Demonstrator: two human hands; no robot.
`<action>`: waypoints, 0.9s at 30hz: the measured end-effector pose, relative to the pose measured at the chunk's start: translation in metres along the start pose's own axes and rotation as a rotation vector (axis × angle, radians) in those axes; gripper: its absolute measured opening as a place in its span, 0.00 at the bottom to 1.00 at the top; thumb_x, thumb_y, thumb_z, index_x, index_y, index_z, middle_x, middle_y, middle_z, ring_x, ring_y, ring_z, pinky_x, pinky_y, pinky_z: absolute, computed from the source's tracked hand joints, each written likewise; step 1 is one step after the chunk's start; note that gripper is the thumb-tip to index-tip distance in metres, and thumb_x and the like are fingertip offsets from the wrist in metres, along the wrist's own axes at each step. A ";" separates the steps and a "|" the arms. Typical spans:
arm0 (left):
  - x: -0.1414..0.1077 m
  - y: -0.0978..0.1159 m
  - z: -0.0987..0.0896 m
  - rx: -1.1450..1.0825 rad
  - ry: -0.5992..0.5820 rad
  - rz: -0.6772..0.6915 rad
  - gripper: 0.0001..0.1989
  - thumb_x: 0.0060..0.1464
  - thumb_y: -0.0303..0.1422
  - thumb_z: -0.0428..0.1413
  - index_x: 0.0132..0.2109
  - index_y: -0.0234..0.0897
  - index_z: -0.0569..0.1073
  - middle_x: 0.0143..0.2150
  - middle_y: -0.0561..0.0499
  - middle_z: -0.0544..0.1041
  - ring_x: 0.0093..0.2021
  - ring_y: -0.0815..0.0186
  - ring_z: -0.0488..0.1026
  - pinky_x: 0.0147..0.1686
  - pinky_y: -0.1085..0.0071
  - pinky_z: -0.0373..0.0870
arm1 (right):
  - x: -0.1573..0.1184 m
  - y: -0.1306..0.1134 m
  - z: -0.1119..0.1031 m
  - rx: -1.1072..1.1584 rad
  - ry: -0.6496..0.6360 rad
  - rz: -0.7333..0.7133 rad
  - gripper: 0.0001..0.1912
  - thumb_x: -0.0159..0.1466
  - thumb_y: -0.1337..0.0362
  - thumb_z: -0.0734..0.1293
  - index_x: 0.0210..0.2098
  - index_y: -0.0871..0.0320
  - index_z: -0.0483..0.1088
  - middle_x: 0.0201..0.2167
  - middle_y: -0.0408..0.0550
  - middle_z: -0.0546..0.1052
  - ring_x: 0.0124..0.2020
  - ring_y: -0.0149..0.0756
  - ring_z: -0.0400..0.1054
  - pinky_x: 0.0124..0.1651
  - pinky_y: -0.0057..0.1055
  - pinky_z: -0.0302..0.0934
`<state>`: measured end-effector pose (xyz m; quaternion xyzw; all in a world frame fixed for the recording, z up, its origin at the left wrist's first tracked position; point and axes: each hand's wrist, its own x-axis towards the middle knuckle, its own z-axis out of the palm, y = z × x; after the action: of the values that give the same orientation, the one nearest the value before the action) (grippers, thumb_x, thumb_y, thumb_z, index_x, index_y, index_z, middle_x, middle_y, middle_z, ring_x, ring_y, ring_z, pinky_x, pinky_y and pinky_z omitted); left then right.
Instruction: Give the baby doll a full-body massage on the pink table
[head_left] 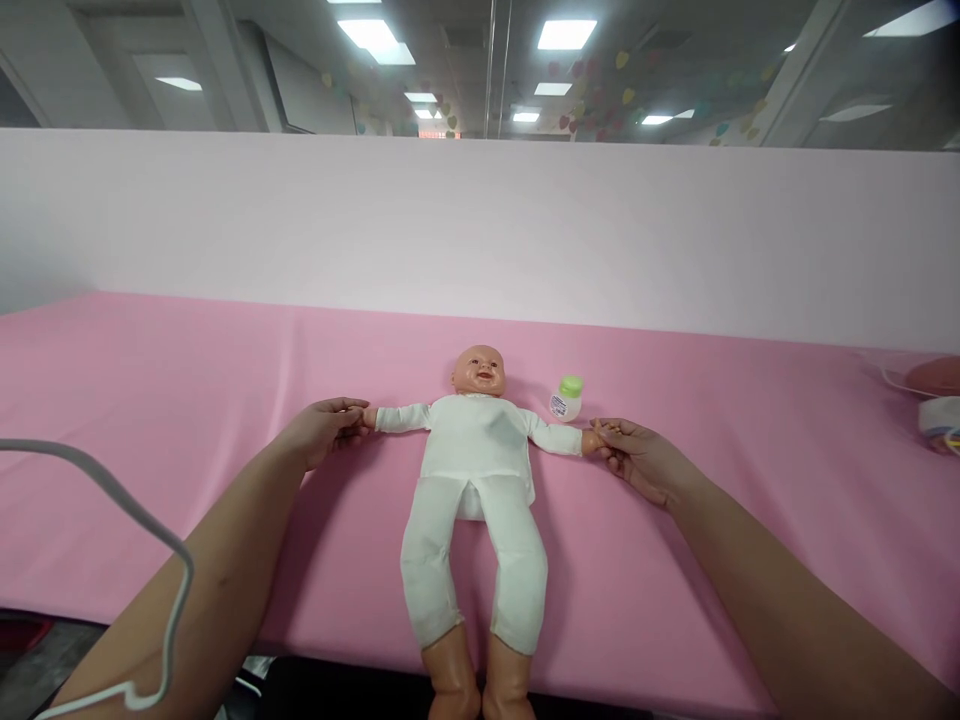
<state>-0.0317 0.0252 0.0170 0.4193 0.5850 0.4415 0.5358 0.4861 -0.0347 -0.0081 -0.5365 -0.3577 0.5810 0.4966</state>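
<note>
A baby doll [480,440] in a white top and white trousers lies on its back, its head towards the wall and its bare feet at the near edge. Both of its arms are stretched out sideways. My left hand [330,425] pinches the doll's hand on the left side. On the other side my right hand [637,455] has its fingers closed round the doll's other hand. Close to the doll's shoulder, on the right, stands a small clear bottle [567,398] with a green cap and a printed label.
A pink padded surface [187,400] spreads under everything, with a white wall [480,230] and glass panes behind it. At the far right lie a pinkish bowl-like thing [934,375] and a white item [939,415]. A grey-white cable [124,500] loops across the lower left.
</note>
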 end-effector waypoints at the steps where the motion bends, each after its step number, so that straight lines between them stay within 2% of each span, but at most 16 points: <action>1: 0.000 0.000 0.000 0.011 0.008 0.005 0.22 0.41 0.33 0.72 0.46 0.34 0.82 0.34 0.46 0.82 0.31 0.66 0.76 0.33 0.71 0.76 | 0.001 0.001 0.000 -0.003 0.005 -0.016 0.14 0.57 0.61 0.80 0.42 0.56 0.81 0.36 0.48 0.76 0.31 0.31 0.65 0.30 0.27 0.66; 4: -0.001 0.001 0.001 0.039 0.043 0.017 0.22 0.41 0.36 0.73 0.44 0.34 0.83 0.31 0.49 0.80 0.28 0.68 0.74 0.29 0.72 0.73 | 0.004 0.004 0.001 -0.031 0.035 -0.069 0.17 0.55 0.53 0.82 0.38 0.57 0.81 0.31 0.45 0.73 0.29 0.30 0.60 0.29 0.28 0.61; 7: 0.000 0.000 0.002 0.053 0.072 0.020 0.20 0.43 0.38 0.72 0.43 0.34 0.83 0.31 0.48 0.80 0.28 0.67 0.74 0.30 0.71 0.74 | 0.005 0.005 0.003 -0.100 0.098 -0.102 0.21 0.55 0.47 0.81 0.37 0.58 0.80 0.28 0.44 0.71 0.28 0.29 0.57 0.29 0.28 0.57; 14: 0.013 -0.007 -0.002 -0.022 0.114 -0.021 0.13 0.51 0.29 0.66 0.45 0.32 0.82 0.33 0.44 0.82 0.27 0.66 0.78 0.32 0.69 0.80 | 0.010 0.005 0.000 -0.192 0.179 -0.128 0.19 0.59 0.50 0.76 0.41 0.58 0.81 0.27 0.45 0.71 0.26 0.31 0.57 0.27 0.31 0.55; 18: 0.013 -0.006 -0.003 -0.067 0.064 -0.058 0.14 0.49 0.21 0.65 0.45 0.31 0.81 0.37 0.42 0.84 0.32 0.65 0.81 0.38 0.70 0.82 | 0.014 0.008 -0.007 -0.087 0.118 -0.100 0.15 0.60 0.57 0.77 0.43 0.57 0.81 0.34 0.49 0.75 0.29 0.33 0.61 0.29 0.31 0.61; 21: 0.010 -0.005 -0.004 -0.071 0.034 -0.041 0.15 0.47 0.21 0.66 0.45 0.32 0.81 0.39 0.42 0.84 0.34 0.65 0.81 0.39 0.71 0.82 | 0.014 0.008 -0.010 0.001 0.051 -0.088 0.14 0.58 0.61 0.78 0.44 0.56 0.81 0.39 0.51 0.77 0.32 0.34 0.65 0.34 0.33 0.67; 24: 0.008 -0.005 -0.004 -0.030 0.022 -0.013 0.16 0.44 0.24 0.69 0.43 0.33 0.81 0.36 0.44 0.83 0.31 0.66 0.80 0.36 0.71 0.81 | 0.011 0.005 -0.010 0.036 0.017 -0.092 0.14 0.55 0.61 0.81 0.41 0.56 0.81 0.37 0.49 0.76 0.33 0.34 0.65 0.37 0.33 0.67; 27: 0.006 -0.005 -0.003 0.031 0.015 0.012 0.17 0.43 0.29 0.71 0.43 0.33 0.81 0.34 0.45 0.82 0.29 0.66 0.78 0.33 0.71 0.80 | 0.010 0.004 -0.010 -0.003 -0.015 -0.111 0.17 0.53 0.56 0.83 0.37 0.56 0.79 0.31 0.45 0.73 0.32 0.33 0.62 0.34 0.31 0.62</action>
<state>-0.0355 0.0294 0.0110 0.4275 0.5932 0.4389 0.5222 0.4963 -0.0274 -0.0160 -0.5122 -0.3913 0.5562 0.5245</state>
